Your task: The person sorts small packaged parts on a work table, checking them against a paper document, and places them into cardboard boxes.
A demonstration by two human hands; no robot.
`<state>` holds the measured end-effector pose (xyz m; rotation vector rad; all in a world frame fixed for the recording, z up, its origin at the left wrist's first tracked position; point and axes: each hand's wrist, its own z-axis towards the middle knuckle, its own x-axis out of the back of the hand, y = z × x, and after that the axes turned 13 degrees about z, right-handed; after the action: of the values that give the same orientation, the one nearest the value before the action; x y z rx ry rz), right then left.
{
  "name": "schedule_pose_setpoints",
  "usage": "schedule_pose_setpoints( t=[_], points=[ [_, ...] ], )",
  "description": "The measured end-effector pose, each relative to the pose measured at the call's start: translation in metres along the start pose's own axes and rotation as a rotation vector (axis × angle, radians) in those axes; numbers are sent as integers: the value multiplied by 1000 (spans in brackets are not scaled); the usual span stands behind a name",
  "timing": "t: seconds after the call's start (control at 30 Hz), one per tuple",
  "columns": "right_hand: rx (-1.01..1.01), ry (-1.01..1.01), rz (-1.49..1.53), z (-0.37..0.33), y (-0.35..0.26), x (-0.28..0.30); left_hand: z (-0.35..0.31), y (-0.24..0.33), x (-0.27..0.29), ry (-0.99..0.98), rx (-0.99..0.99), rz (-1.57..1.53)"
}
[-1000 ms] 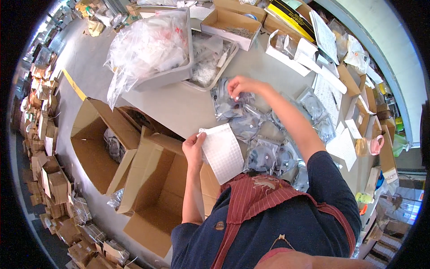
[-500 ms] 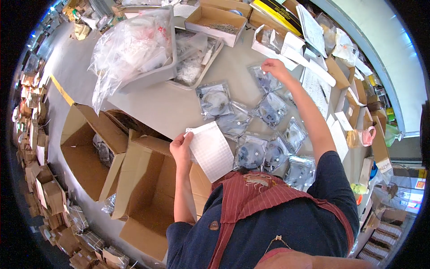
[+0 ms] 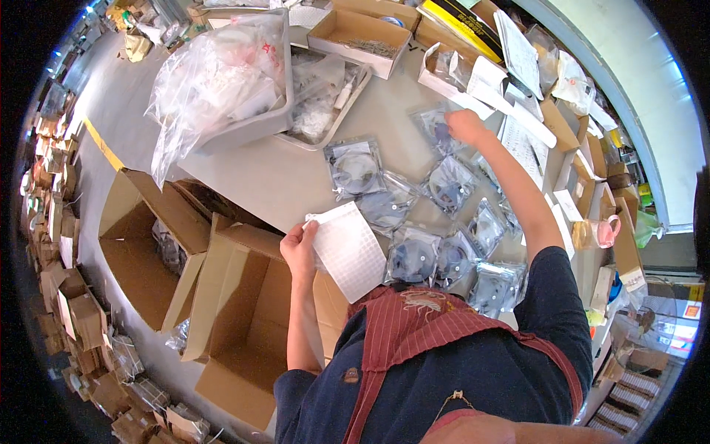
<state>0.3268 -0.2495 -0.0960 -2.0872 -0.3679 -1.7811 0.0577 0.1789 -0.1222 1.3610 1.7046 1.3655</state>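
In my left hand (image 3: 299, 244) is a white sheet of small stickers (image 3: 347, 248), pinched at its upper left corner between thumb and fingers. My right hand (image 3: 464, 127) reaches to the far side of the table, its fingers drawn together at a clear plastic bag (image 3: 431, 129) with dark parts inside. Whatever those fingers pinch is too small or hidden to make out. Several similar bags lie nearer me, among them one with a coiled dark part (image 3: 355, 169) and another (image 3: 412, 257) just right of the sheet. Small white dots show on several bags.
Open cardboard boxes (image 3: 248, 325) stand left of the table (image 3: 251, 189). At the back are a grey bin (image 3: 255, 126) with plastic bags, a metal tray (image 3: 325, 133) and a shallow box of small metal pieces (image 3: 359, 48). Papers (image 3: 526, 144) and a pink cup (image 3: 608, 231) lie right.
My right hand has moved slightly right and down across the far bag, toward its right side. The left hand keeps the sheet in nearly the same place.
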Motion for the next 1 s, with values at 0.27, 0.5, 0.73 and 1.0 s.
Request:
schedule_pose_setpoints(
  t=[0.27, 0.5, 0.73, 1.0],
  points=[
    [-108, 130, -77, 13, -57, 22, -1, 1, 1, 23, 17, -1],
    [301, -152, 913, 22, -186, -3, -4, 2, 2, 17, 14, -32],
    [263, -158, 498, 33, -215, -13, 1, -5, 1, 8, -20, -11],
    [52, 68, 288, 35, -186, 6, 1, -7, 2, 16, -10, -8]
  ],
)
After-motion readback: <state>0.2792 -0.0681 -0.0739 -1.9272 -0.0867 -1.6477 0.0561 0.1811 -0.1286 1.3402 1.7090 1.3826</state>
